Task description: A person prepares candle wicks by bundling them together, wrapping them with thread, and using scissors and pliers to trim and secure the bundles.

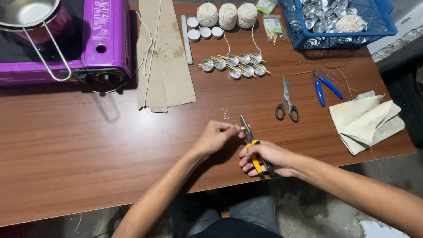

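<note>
The right hand sits at the near edge of the brown desk, its grip clenched around the yellow-and-black handles of a pair of pliers; the dark nose of the pliers points toward 11 o'clock. The left hand, just beside it at 10 o'clock, has its grip pinched on a small wooden stick, and the stick's free end meets the nose of the pliers. At 12 o'clock from the hands, a pair of black-handled scissors lies flat on the desk, blades pointing away. Farther out along 12 o'clock, a cluster of small metal cups lies with thin sticks across them, and beyond that stand three balls of cream twine and a few white candles. At 1 o'clock lie blue-handled pliers, and beyond them a blue basket holds more metal cups. At 3 o'clock a folded pale cloth rests near the desk's edge. At 11 o'clock lies a strip of cardboard, and at 10 o'clock stands a purple camping stove carrying a steel pot.
</note>
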